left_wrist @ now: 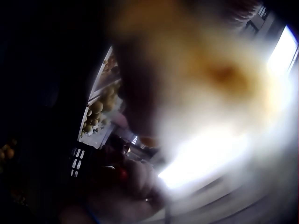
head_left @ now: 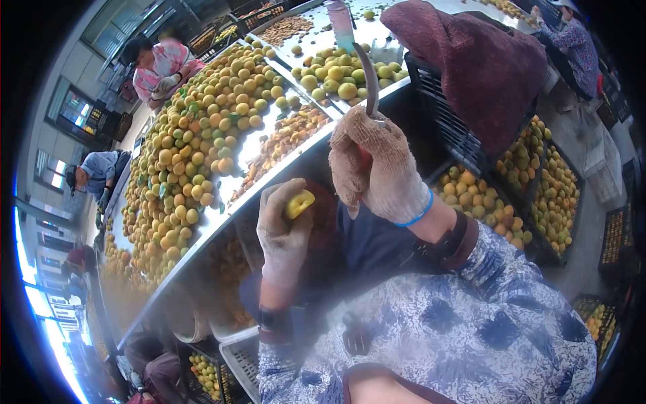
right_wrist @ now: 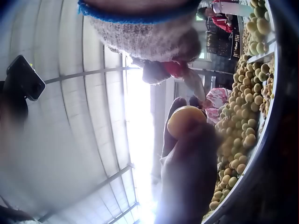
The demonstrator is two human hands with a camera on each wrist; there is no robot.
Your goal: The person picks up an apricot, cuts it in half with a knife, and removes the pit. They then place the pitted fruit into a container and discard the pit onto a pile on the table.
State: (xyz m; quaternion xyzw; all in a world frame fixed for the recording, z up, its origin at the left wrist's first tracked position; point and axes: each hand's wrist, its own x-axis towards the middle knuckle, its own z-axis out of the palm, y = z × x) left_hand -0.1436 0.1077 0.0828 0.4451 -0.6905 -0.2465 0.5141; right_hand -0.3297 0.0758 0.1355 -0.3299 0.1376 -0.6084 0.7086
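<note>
In the head view the left hand (head_left: 284,232), in a pale work glove, pinches a yellow-green fruit (head_left: 299,203) that shows a groove or cut. The right hand (head_left: 377,165), also gloved, grips a knife by a red handle (head_left: 365,160); its curved blade (head_left: 369,77) points up, away from the fruit. The right wrist view shows the fruit (right_wrist: 186,122) in the left hand (right_wrist: 189,172), below the right hand (right_wrist: 145,39). The hands are apart. The left wrist view is mostly blurred.
A metal-edged table (head_left: 202,250) bears a big heap of fruit (head_left: 202,128) and cut pieces (head_left: 289,135). A dark red cloth (head_left: 471,60) lies over a black crate (head_left: 444,101) at the right. Fruit crates (head_left: 484,202) stand below. Several people work around the table.
</note>
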